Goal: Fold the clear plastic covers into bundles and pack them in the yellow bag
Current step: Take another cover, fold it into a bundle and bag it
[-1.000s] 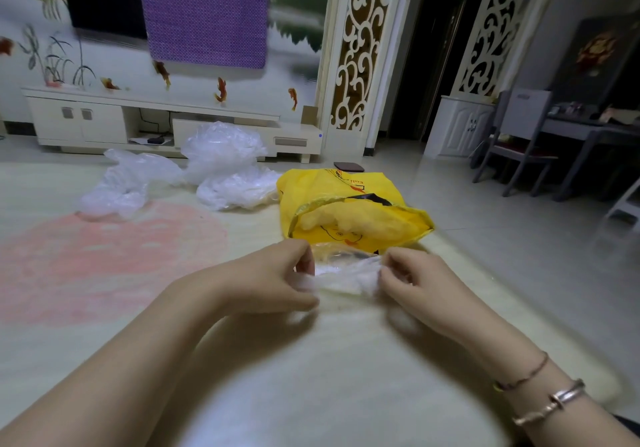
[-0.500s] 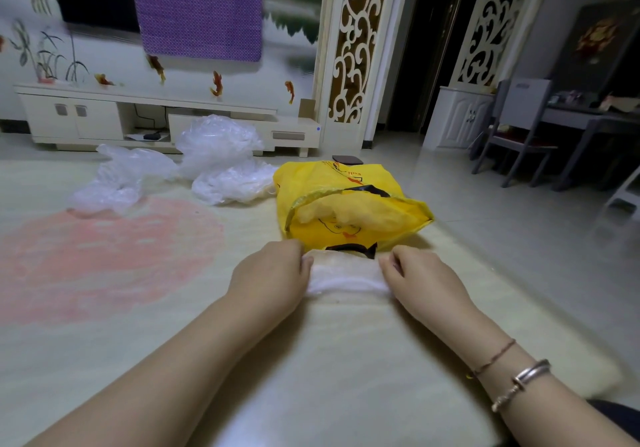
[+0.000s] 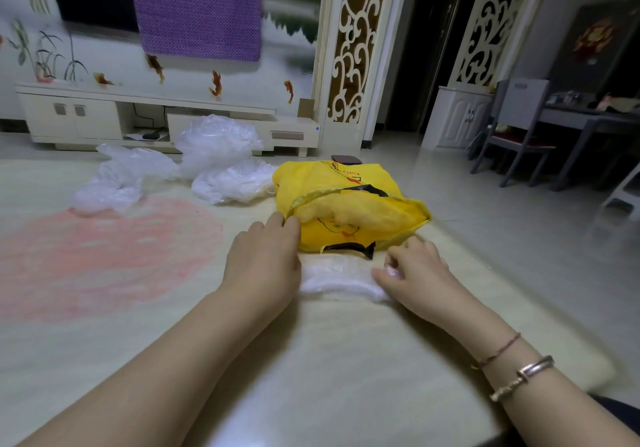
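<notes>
L hand: moved up, fingers now touch yellow bag rim
R hand: still pinches folded cover
Next: prob. pack it

We see a folded clear plastic bundle lying flat on the pale mat, just in front of the yellow bag; the bag lies on its side, its mouth gaping toward us, black print on its face; three loose crumpled clear covers lie heaped beyond, left of the bag, the nearest touching it.
</notes>
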`<state>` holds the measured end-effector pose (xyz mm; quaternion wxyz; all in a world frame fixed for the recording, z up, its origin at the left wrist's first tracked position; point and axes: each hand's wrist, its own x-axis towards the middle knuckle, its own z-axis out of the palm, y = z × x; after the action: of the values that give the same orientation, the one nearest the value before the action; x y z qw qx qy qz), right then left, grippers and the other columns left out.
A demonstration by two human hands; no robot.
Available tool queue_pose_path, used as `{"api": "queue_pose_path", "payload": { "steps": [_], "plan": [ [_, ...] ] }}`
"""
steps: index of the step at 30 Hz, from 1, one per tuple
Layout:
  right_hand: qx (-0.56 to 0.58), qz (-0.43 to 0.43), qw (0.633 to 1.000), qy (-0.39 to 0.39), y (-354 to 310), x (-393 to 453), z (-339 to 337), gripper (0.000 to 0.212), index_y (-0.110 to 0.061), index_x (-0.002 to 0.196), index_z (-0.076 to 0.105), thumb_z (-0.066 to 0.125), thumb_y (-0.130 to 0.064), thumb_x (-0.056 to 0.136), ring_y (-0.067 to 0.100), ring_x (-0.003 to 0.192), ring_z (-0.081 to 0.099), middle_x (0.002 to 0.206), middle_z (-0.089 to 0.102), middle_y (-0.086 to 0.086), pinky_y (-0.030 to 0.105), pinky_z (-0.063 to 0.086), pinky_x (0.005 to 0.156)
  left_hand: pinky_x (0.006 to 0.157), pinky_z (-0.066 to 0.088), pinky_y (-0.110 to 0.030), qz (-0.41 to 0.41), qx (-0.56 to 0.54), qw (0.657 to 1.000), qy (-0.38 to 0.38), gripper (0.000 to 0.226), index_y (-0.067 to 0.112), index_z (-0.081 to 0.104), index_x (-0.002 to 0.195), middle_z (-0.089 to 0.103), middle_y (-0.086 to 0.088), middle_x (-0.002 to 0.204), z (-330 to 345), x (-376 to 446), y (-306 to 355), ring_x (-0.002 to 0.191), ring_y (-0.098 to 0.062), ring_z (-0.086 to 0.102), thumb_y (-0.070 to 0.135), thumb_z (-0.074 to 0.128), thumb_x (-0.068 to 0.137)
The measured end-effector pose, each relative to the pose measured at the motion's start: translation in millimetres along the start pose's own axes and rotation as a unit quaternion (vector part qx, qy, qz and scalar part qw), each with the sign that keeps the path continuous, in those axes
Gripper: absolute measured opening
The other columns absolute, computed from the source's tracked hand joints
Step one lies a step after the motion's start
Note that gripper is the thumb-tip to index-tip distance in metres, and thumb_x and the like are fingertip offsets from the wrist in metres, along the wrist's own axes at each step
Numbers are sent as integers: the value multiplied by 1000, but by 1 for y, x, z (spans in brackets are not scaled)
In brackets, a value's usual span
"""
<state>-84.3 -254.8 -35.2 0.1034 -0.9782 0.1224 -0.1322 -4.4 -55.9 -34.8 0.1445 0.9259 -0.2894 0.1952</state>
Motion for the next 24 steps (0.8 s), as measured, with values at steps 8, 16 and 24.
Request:
{"api": "queue_pose_path", "payload": {
  "steps": [8,16,24],
  "plan": [
    [571,3,798,-190,2,-6,-44,33,-15,69,41,68,-10,87,7,48,52,60,43,-1,23,48,52,89,47,-18,-20,-532,835,-138,55,25,58,114,64,16,113,-12,4,18,104,1,61,61,64,73],
    [595,91,793,-93,2,0,-43,21,-17,90,55,68,-32,81,13,66,54,83,55,5,28,45,60,77,53,-34,-79,-601,767,-210,41,20,64,110,64,-12,84,-9,4,19,78,-20,65,20,80,72],
    [133,-230,963,43,-2,-15,-23,52,-45,115,35,61,-45,70,13,115,38,120,38,-20,19,31,97,54,57,-30,-245,-625,732,-118,35,12,52,118,58,-15,100,-7,3,29,78,-24,65,-2,60,87]
  ]
}}
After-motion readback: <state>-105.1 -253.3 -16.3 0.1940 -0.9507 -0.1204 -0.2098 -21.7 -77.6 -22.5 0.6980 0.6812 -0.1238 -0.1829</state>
